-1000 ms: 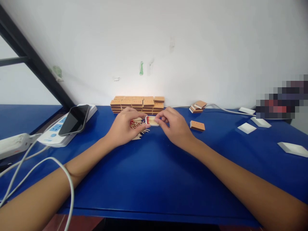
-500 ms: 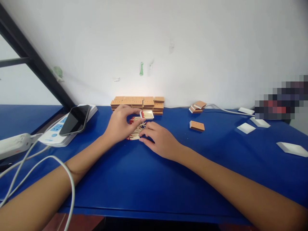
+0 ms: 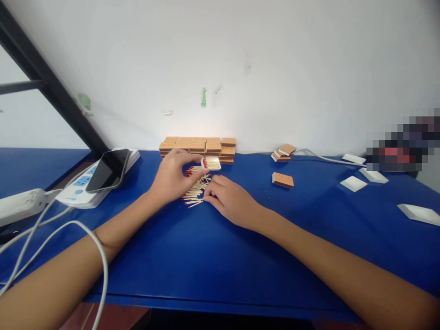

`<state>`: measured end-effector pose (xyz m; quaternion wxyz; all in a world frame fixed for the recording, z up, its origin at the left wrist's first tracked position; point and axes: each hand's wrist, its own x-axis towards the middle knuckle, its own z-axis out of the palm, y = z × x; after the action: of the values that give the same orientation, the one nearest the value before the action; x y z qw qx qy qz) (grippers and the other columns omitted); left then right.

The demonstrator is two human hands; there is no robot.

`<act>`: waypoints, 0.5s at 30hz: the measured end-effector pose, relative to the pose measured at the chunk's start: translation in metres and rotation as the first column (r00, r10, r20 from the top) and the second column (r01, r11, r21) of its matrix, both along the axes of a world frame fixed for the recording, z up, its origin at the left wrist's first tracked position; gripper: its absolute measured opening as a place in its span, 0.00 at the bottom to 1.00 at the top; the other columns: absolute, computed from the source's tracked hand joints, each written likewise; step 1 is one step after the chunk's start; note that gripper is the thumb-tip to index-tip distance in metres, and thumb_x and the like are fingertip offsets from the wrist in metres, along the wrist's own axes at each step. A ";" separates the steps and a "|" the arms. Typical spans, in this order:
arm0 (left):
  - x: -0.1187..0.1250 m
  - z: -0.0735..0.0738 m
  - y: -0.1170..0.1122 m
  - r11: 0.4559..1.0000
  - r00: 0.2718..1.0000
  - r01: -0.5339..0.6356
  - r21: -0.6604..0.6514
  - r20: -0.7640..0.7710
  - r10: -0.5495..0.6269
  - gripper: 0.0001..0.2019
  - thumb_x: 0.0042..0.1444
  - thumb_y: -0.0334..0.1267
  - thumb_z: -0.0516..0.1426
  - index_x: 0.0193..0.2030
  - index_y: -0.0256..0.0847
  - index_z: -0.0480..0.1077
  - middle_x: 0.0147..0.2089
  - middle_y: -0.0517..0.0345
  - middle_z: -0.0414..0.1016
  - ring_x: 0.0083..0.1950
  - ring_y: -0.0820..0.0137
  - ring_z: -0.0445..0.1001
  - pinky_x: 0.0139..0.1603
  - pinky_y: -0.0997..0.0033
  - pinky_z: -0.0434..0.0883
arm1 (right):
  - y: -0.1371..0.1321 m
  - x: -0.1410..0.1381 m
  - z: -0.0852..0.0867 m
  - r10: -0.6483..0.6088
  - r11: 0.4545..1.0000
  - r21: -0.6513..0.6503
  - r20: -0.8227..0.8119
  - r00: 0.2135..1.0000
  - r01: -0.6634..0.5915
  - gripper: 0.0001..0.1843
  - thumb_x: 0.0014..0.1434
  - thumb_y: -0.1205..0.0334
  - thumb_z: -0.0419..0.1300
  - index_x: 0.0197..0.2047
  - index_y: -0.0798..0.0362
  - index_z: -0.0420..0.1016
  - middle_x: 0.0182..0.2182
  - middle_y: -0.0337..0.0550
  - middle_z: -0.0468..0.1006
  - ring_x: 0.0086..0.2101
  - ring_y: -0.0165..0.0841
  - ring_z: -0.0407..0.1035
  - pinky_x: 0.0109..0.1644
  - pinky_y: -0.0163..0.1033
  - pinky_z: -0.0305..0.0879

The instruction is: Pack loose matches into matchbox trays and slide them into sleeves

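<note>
Between the thumb and fingers of my left hand is a white matchbox tray holding red-tipped matches. Below it, a loose pile of matches lies on the blue table, red heads mostly toward the left. My right hand is at the pile's right edge, thumb and fingertips pinched together on the ends of matches; how many it grips is hidden. Behind my left hand, closed orange matchboxes are stacked in rows against the wall.
At right lie a single matchbox, a small stack of matchboxes and several white trays. On the left, a phone rests on a power strip, and a white cable loops over my left forearm.
My right fingers have drawn closer together at the pile's edge, and a few matches at its near side now stick out separately. My left hand keeps holding the tray in place.
</note>
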<state>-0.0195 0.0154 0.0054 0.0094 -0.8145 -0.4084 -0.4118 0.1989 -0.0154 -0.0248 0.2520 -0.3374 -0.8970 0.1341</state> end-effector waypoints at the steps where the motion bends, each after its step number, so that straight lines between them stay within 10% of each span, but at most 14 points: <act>1: 0.000 0.000 0.000 1.000 1.000 0.001 0.000 -0.002 -0.001 0.11 0.63 0.46 0.70 0.49 0.46 0.84 0.47 0.52 0.87 0.51 0.55 0.80 0.53 0.52 0.77 | 0.000 0.001 0.000 -0.001 1.000 -0.002 -0.005 1.000 0.001 0.06 0.74 0.70 0.60 0.41 0.53 0.75 0.40 0.44 0.75 0.41 0.37 0.68 0.50 0.43 0.66; 15: 0.000 0.000 0.000 1.000 1.000 -0.013 -0.012 -0.003 0.013 0.11 0.64 0.48 0.69 0.49 0.47 0.83 0.46 0.53 0.87 0.51 0.55 0.80 0.54 0.52 0.77 | -0.007 -0.003 0.003 0.079 0.997 -0.011 -0.065 0.995 -0.080 0.06 0.73 0.68 0.61 0.41 0.52 0.77 0.41 0.44 0.76 0.43 0.37 0.70 0.50 0.43 0.67</act>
<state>-0.0195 0.0150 0.0058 0.0077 -0.8126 -0.4161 -0.4080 0.1958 -0.0225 -0.0223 0.2729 -0.2986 -0.9002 0.1612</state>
